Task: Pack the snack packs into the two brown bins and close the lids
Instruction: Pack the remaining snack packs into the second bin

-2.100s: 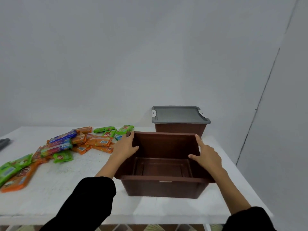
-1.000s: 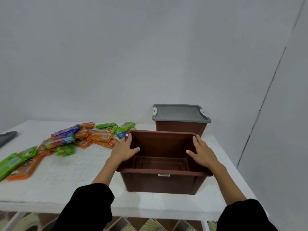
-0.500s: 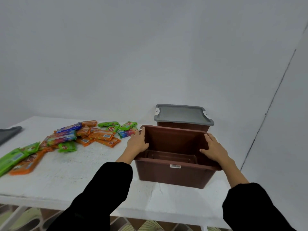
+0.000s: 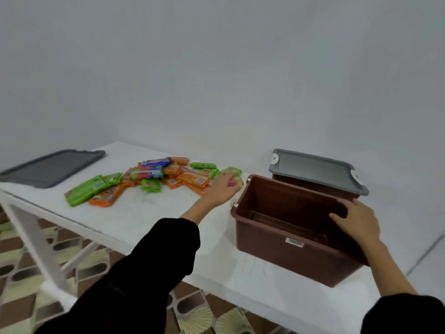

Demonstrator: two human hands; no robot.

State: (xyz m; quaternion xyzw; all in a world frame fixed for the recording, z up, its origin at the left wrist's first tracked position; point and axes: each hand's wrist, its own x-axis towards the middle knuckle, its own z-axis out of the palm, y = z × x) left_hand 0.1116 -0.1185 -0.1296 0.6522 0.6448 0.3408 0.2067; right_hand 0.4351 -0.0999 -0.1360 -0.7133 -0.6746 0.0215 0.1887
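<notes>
One bin (image 4: 289,256) held by right hand (image 4: 358,221), left hand (image 4: 222,189) at packs (image 4: 149,174)

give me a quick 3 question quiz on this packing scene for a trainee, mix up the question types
1. True or false: the open brown bin already holds snack packs.
2. Where is the loose grey lid? A) at the left end of the table B) inside the open brown bin C) on the floor
3. Which hand reaches to the snack packs while the other holds the bin's wall?

Key
1. False: no packs show inside it.
2. A
3. The left hand; the right hand holds the wall.
</notes>
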